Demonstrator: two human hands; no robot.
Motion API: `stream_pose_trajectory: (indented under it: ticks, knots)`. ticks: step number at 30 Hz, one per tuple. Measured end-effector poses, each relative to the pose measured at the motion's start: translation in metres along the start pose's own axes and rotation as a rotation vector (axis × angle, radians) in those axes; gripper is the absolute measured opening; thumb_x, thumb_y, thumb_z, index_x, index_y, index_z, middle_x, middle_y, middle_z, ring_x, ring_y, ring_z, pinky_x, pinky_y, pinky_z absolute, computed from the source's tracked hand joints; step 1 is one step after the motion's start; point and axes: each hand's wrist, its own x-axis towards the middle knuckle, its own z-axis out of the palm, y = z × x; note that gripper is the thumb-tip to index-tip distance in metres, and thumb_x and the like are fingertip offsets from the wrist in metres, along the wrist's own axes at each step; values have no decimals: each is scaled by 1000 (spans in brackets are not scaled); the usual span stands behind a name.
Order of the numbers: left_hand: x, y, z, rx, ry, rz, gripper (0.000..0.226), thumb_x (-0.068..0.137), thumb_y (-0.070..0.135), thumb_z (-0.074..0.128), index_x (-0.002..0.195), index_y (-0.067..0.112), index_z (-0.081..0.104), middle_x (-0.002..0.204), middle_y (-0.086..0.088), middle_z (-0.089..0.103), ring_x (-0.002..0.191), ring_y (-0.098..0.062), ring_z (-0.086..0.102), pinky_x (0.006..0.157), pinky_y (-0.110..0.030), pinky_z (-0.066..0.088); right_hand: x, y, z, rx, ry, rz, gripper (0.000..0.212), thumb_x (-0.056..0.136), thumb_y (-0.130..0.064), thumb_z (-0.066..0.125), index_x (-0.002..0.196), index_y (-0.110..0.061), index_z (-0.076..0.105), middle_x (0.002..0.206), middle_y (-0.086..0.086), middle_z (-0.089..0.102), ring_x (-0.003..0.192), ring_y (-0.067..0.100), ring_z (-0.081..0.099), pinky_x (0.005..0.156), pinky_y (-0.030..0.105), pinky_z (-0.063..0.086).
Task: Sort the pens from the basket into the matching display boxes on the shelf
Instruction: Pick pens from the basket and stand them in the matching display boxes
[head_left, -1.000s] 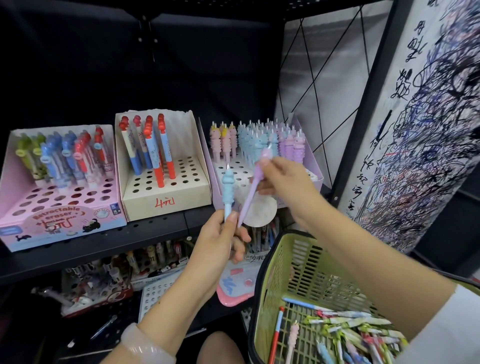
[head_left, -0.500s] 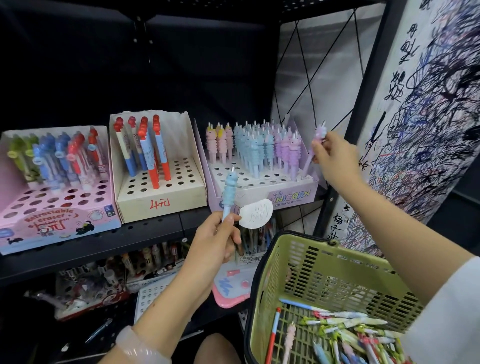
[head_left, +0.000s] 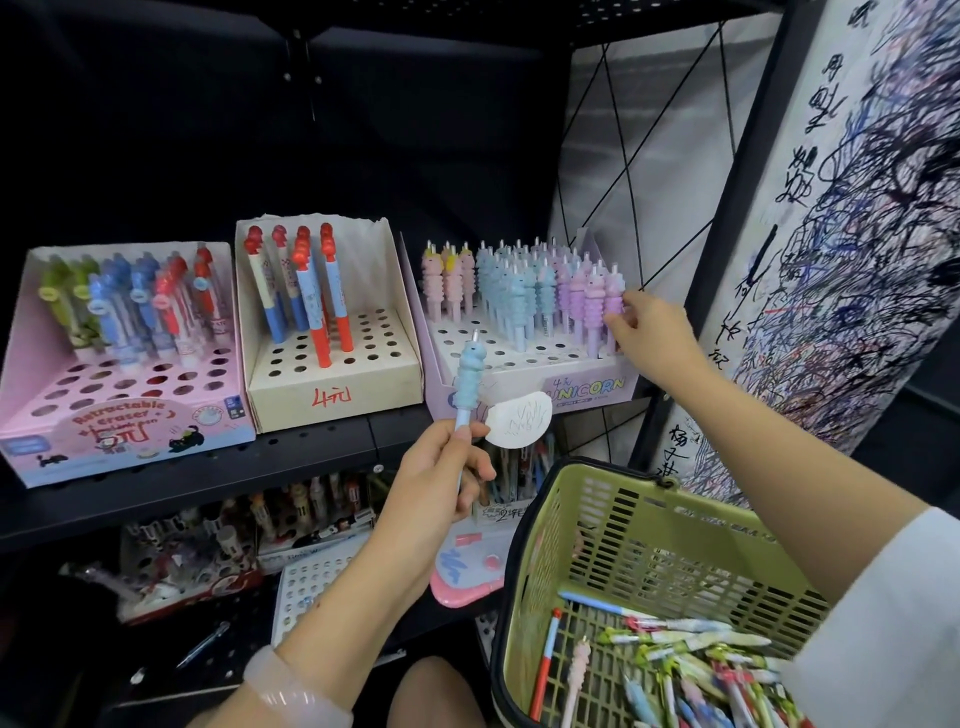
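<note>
- Two pens are in play: a blue unicorn pen (head_left: 469, 382) is gripped upright in the left hand (head_left: 435, 486), fingers curled round the lower barrel, thumb on top.
- One purple unicorn pen (head_left: 614, 299) stands at the right end of the unicorn box (head_left: 540, 382); the right hand (head_left: 655, 335) is at it, fingertips (head_left: 621, 325) curled against the ribbed sleeve. Whether it is pinched or only touched cannot be told.
- Remaining pens lie loose in the green basket (head_left: 649, 525), lower right, mixed types.
- Handling, judged: the pen is light and the barrel stiff plastic. The ribbed sleeve looks soft and rubbery, so good friction and low slip risk.
- The unicorn head and horn are probably the weak point and should not be used as the hold.
- Best hold: mid-sleeve or just below it, so the tip stays free for the hole.
- Holes in the box are close-set and neighbours are packed tight; the pen is best kept vertical on insertion so the row is not knocked.
- Blue pens are grouped mid-box; that group is judged to be the target for the held pen.
- Other boxes, the red-blue pen box (head_left: 332, 358) and the eraser pen box (head_left: 124, 395), are not relevant to this pen.
</note>
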Motion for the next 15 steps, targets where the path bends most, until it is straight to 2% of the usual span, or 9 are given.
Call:
stream_pose_trajectory:
  ticks: [2, 4, 5, 8, 10, 12, 15]
  knots:
    - [0, 2, -1, 1, 2, 3, 24, 100, 16, 35, 97, 13, 58, 55, 6, 55, 40, -6, 31, 38, -14, 26, -11, -7, 0, 41, 163, -8, 29, 93, -15, 50, 120, -5, 55, 103, 12, 60, 86, 25, 54, 76, 30, 41]
    - [0, 4, -2, 1, -2, 10, 24, 100, 17, 35, 98, 13, 59, 56, 6, 55, 40, -6, 32, 38, -14, 25, -28, -24, -1, 158, 272, -84, 28, 92, -14, 52, 119, -9, 56, 106, 6, 59, 82, 15, 54, 76, 28, 42]
    - [1, 5, -2, 1, -5, 14, 24, 100, 17, 35, 98, 13, 59, 56, 7, 55, 40, -6, 32, 39, -15, 25, -37, -35, -1, 248, 213, -131, 24, 92, -16, 53, 115, -11, 58, 101, 2, 60, 78, 9, 53, 74, 25, 44]
    - [3, 6, 1, -3, -11, 24, 24, 100, 18, 35, 98, 14, 59, 56, 7, 54, 41, -6, 33, 40, -16, 25, -70, -72, 7, 563, -282, -143, 10, 93, -27, 54, 100, -23, 59, 85, -5, 65, 74, 3, 60, 69, 19, 52]
    - [3, 6, 4, 3, -26, 31, 24, 100, 20, 36, 98, 15, 59, 58, 7, 54, 41, -6, 35, 40, -16, 27, -85, -85, 15, 708, -473, -112, 2, 92, -28, 56, 92, -26, 56, 78, -5, 67, 66, 1, 63, 65, 14, 52]
    - [2, 8, 4, 1, -49, 30, 23, 100, 19, 36, 100, 16, 59, 61, 5, 57, 43, -6, 42, 41, -17, 34, -87, -91, 21, 770, -484, -119, 6, 92, -22, 56, 95, -18, 55, 76, -2, 66, 60, 3, 62, 65, 14, 52]
    - [4, 9, -8, 90, -60, 51, 21, 98, 17, 40, 106, 21, 59, 82, 6, 67, 65, -5, 61, 57, -16, 49, -69, -91, 14, 802, -297, -88, 16, 95, -20, 50, 107, -10, 53, 82, -2, 64, 64, 5, 62, 65, 17, 54]
